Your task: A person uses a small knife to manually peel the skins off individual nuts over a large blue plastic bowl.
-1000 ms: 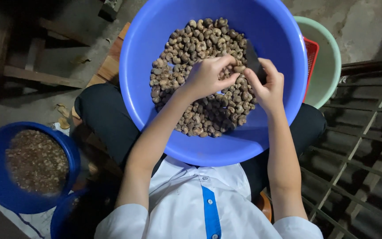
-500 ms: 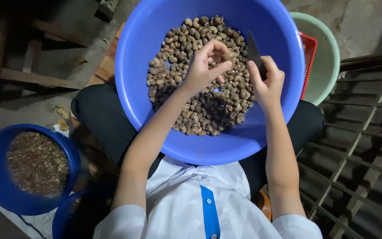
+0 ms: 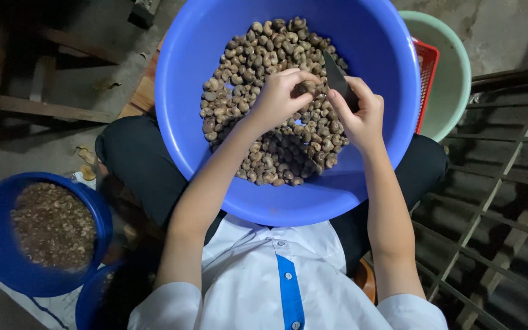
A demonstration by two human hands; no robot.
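The left hand (image 3: 279, 98) is pinching one nut (image 3: 305, 87) over the heap of nuts (image 3: 264, 73) in the big blue basin (image 3: 215, 24) on the lap. The right hand (image 3: 359, 116) is gripping a dark knife (image 3: 335, 74), which has swung closer since half a second ago: its blade is now touching the held nut, where before a gap was showing.
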